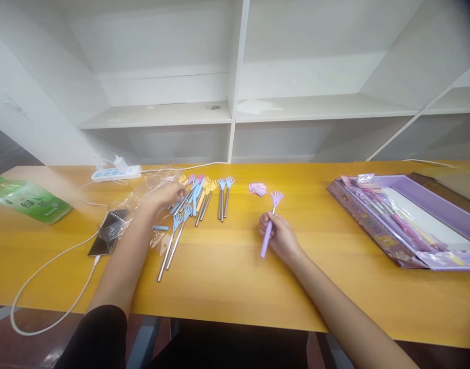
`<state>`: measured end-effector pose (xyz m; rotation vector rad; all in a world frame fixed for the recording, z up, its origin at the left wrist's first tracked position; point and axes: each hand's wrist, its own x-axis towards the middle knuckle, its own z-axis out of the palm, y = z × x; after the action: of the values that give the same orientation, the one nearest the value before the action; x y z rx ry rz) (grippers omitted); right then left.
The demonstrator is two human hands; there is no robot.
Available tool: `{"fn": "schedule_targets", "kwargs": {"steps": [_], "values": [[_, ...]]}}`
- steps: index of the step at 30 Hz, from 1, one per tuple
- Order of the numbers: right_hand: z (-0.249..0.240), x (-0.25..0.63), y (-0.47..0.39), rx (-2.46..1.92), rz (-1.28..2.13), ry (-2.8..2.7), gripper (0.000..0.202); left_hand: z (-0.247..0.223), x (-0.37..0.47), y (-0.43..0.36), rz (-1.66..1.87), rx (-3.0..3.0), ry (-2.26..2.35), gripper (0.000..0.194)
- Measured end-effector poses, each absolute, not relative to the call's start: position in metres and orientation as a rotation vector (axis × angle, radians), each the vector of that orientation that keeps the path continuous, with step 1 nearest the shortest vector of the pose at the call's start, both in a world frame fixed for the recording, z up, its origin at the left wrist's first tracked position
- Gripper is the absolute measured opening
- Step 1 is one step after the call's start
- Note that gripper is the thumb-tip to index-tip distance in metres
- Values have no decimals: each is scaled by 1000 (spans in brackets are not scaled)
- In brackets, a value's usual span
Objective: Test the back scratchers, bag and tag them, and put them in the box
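My right hand (pixel 283 236) is closed around the purple handle of a back scratcher (pixel 266 240), its small hand-shaped head pointing away from me. At the left, my left hand (pixel 167 195) reaches into a pile of back scratchers (pixel 198 197) with blue, yellow and pink heads. Its fingers are curled, and what they hold, if anything, is hidden. Two blue-headed back scratchers (pixel 173 243) with bare metal rods lie nearer to me. Beside the pile are a loose blue handle tube (pixel 160 227) and clear plastic wrappers (pixel 137 205). Small pink cards (pixel 257 189) lie beyond my right hand.
A purple box (pixel 381 246) holding wrapped items stands at the right. On the left are a green bottle (pixel 31 200) lying tilted, a phone (pixel 108 233) with a white cable, and a power strip (pixel 116 173). White shelves (pixel 235 77) rise behind the table (pixel 227 277).
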<state>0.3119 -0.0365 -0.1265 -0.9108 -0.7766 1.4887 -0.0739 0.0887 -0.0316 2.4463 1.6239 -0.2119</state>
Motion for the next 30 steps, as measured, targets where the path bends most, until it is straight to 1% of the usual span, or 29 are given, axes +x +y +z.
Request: {"fn": "schedule_targets", "kwargs": {"steps": [3, 9, 13, 15, 17, 21, 24, 26, 30], "values": [[-127, 312, -36, -925, 1480, -800, 37, -27, -75, 88, -196, 2437, 1634, 26], [-127, 312, -36, -962, 1487, -829, 39, -19, -70, 85, -115, 2478, 1451, 25], [-128, 313, -36, -984, 1475, -853, 39, -20, -69, 85, -78, 2487, 1425, 22], [-128, 313, -36, -991, 1469, -862, 39, -22, -73, 86, -44, 2455, 1469, 28], [-129, 313, -36, -993, 1471, -860, 39, -22, -78, 86, -41, 2396, 1556, 39], [-128, 313, -36, -1001, 1479, -849, 41, -15, -83, 81, -203, 2287, 1848, 59], [-128, 313, -36, -1008, 1477, -858, 41, -5, -83, 74, -377, 2179, 2014, 60], [-128, 313, -36, -1009, 1474, -865, 41, -3, -80, 71, -468, 2134, 1965, 61], [-129, 313, -36, -1013, 1471, -877, 42, -11, -68, 68, -592, 2103, 1864, 85]]}}
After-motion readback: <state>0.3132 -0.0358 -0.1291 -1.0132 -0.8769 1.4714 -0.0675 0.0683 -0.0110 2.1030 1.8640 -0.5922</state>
